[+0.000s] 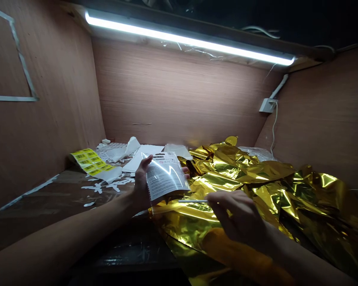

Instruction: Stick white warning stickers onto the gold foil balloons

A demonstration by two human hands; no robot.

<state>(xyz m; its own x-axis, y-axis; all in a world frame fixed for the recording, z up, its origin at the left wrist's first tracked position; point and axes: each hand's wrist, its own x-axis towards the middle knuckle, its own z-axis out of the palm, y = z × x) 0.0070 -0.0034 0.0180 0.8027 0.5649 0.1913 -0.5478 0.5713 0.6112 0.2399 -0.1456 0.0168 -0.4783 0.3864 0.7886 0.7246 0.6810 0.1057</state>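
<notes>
My left hand [141, 180] is closed around a clear plastic packet [167, 174] holding a card printed with small text, its hang hole at the top. Light glares across the packet's face. A thin white stick [192, 201], perhaps a straw, points left from the pinched fingers of my right hand [235, 214], just below the packet's lower right corner. Beneath and beyond both hands spreads a heap of shiny gold foil [226, 178], apparently flat foil balloons. Part of it lies under my right forearm.
A yellow label sheet [91, 161] curls at the left, near white paper scraps [97, 187]. White sheets [143, 157] lie behind my left hand. Wooden panels [173, 95] enclose the bench, a lit tube [191, 39] hangs above, and a corded white box [268, 105] is on the right.
</notes>
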